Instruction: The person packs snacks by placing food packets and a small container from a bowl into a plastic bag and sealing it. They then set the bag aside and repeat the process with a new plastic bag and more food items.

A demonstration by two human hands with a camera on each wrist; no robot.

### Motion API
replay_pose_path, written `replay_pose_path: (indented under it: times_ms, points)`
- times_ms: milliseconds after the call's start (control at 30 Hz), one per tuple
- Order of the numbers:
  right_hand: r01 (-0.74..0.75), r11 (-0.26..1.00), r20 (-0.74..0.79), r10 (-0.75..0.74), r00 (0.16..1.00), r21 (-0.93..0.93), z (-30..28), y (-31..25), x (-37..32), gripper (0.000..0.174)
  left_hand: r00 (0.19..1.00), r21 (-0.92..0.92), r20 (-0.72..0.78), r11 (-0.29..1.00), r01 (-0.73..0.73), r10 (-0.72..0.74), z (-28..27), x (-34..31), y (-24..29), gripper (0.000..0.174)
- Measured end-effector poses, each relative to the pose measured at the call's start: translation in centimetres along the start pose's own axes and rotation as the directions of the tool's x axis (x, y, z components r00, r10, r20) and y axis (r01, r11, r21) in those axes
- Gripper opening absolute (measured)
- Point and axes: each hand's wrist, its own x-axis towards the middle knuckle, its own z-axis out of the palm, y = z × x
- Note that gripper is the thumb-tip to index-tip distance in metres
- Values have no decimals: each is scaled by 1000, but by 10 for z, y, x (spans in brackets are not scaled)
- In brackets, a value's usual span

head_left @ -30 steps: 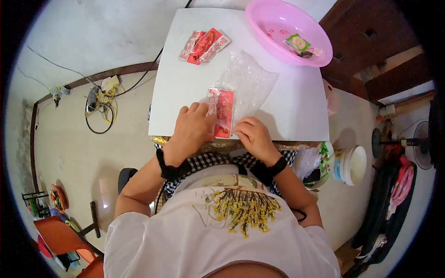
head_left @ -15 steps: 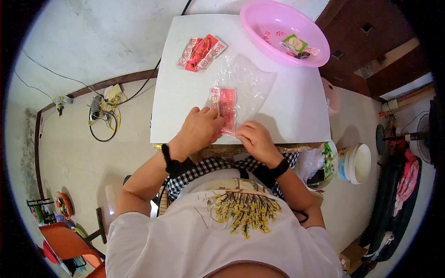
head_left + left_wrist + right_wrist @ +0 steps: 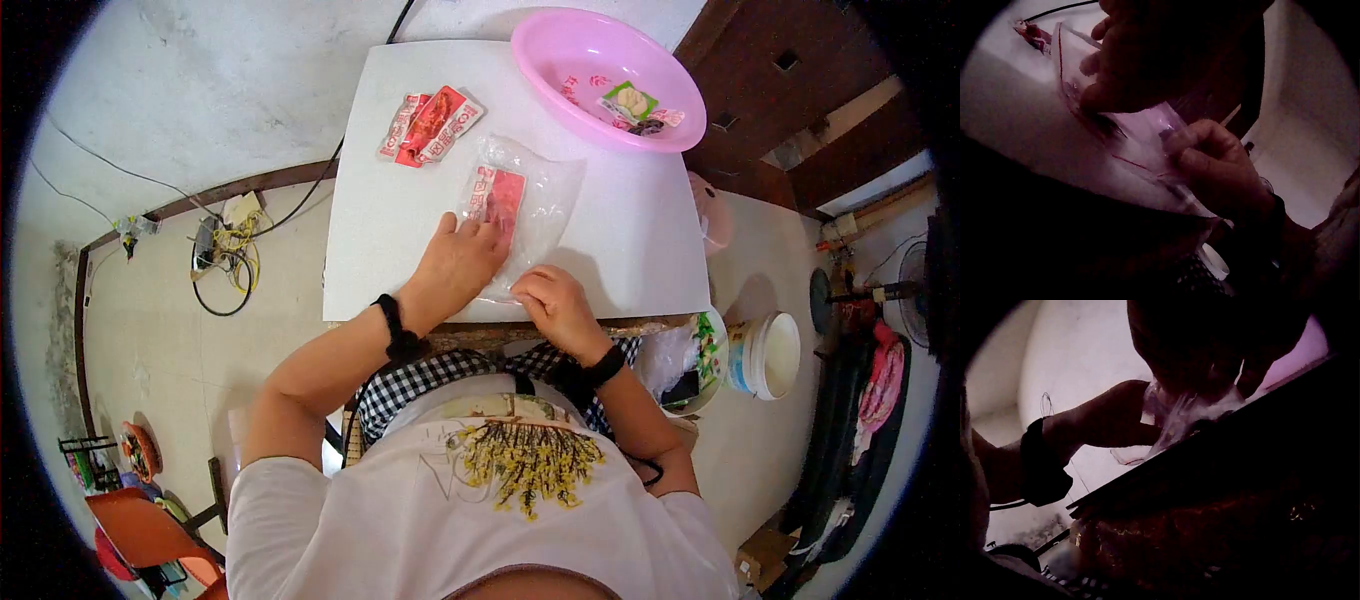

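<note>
A clear plastic bag (image 3: 555, 205) lies flat on the white table, with a red-and-white food packet (image 3: 507, 195) inside it. Over the packet's lower part, my left hand (image 3: 460, 260) rests with its fingers spread and reaching forward; its thumb is hidden. The left wrist view shows a red line along the bag's mouth, just below that hand. At the mouth's right corner, the thumb and fingers of my right hand (image 3: 552, 300) pinch the bag's edge. Two similar red packets (image 3: 432, 125) overlap each other farther back on the left.
A pink basin (image 3: 690, 95) stands at the table's back right, holding a green packet (image 3: 630, 102) and other small packets. The table's front edge (image 3: 640, 326) runs just below my hands. White buckets (image 3: 775, 355) stand on the floor at right.
My left hand has moved forward and slightly right, and the packet has shifted deeper into the bag, tilting a little. My right hand keeps its pinch on the bag's edge.
</note>
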Motion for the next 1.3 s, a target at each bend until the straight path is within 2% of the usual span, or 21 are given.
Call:
replay_pose_path:
  times_ms: [33,133,233,333,367,433,533,567,600,633,667,700,767,867,967,1067,1167,1267,1300]
  points:
    - [4,1000,-5,-4,1000,-5,-1,-1,1,5,998,10,-37,999,-51,51,4,4,-1,28]
    - [0,1000,-3,0,1000,-28,-3,1,1,5,993,-94,96,993,78,-69,6,17,4,20]
    - [-42,999,-12,42,999,-13,-4,4,0,6,956,-162,246,965,205,-162,2,27,1,15]
    - [-88,996,-25,88,996,25,-2,8,2,6,975,-220,81,950,222,-209,6,33,-5,9]
    - [-102,994,-30,103,994,37,-1,11,2,7,960,-201,145,943,267,-241,5,35,-7,11]
    - [-83,996,-68,85,994,32,3,18,2,7,915,-159,270,923,350,-300,1,41,-12,16]
    - [-103,993,-75,107,991,56,4,21,0,7,958,-347,280,925,158,-59,-26,31,-50,47]
    - [-118,991,-69,123,990,69,4,22,0,7,928,-477,372,856,199,-9,-24,32,-75,69]
    - [-92,995,-89,95,992,39,5,22,0,7,948,-657,318,720,223,-3,-28,34,-97,64]
    - [-68,998,-109,69,992,8,6,22,1,7,940,-706,335,644,294,-61,-16,39,-122,62]
    - [-46,999,-130,42,991,-23,8,21,0,7,921,-643,336,666,378,-198,-18,48,-137,54]
    - [-48,998,-138,41,990,-48,9,20,0,7,860,-410,354,765,497,-368,-26,58,-145,45]
    - [-51,994,-151,36,988,-102,9,18,0,8,751,-106,166,745,658,-639,-12,66,-149,45]
    - [-36,995,-132,23,991,-94,9,20,-1,10,733,-106,124,726,680,-669,14,67,-149,47]
    - [-18,994,-194,-3,981,-106,15,24,-5,9,718,-168,65,702,692,-693,21,70,-147,47]
    - [-15,987,-162,-11,987,-161,11,17,-2,9,707,-347,121,637,688,-697,20,66,-151,44]
    - [-22,984,-180,-11,984,-178,13,16,-2,8,553,-642,330,248,725,-765,1,44,-138,35]
    - [23,983,-203,-60,977,-181,13,17,-1,7,448,-847,429,-177,502,-784,1,-1,-110,29]
    - [11,985,-187,-43,981,-172,12,16,0,6,487,-805,506,-188,562,-712,-2,-20,-100,26]
